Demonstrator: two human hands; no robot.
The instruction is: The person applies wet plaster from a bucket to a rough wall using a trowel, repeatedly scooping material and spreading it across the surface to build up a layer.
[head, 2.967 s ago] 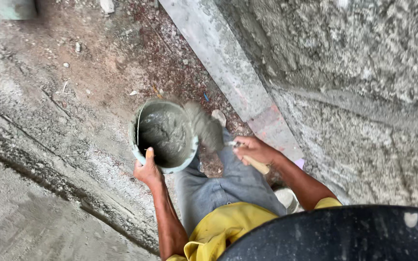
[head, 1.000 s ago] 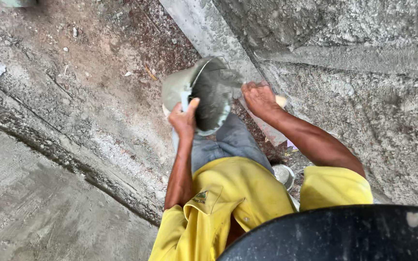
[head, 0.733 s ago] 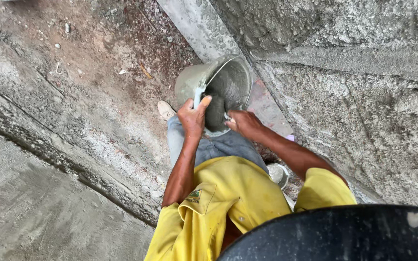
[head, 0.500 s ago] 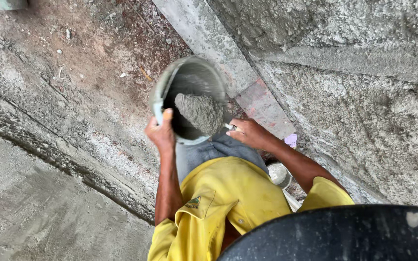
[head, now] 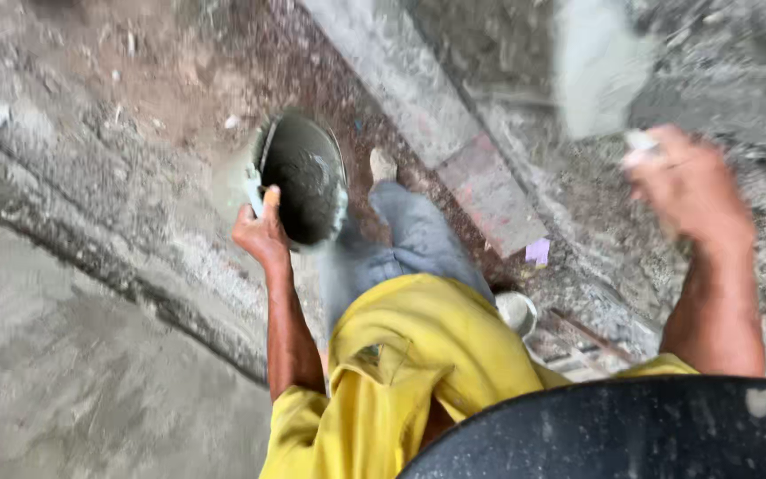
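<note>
The mortar pan (head: 301, 182) is gripped at its rim by the left hand (head: 261, 234) (tilted, above the floor). The right hand (head: 686, 188), blurred, is closed around a trowel handle (head: 642, 142) near the rough wall (head: 738, 71); the pan should be kept steady.

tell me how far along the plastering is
Done: a pale smear of wet mortar already sits on the wall. In hand: the left hand grips the pan by its rim, mortar inside; the right hand is raised at the wall, blurred, holding a tool too blurred to identify. Left: most of the wall around the smear looks rough and uncovered.
</note>
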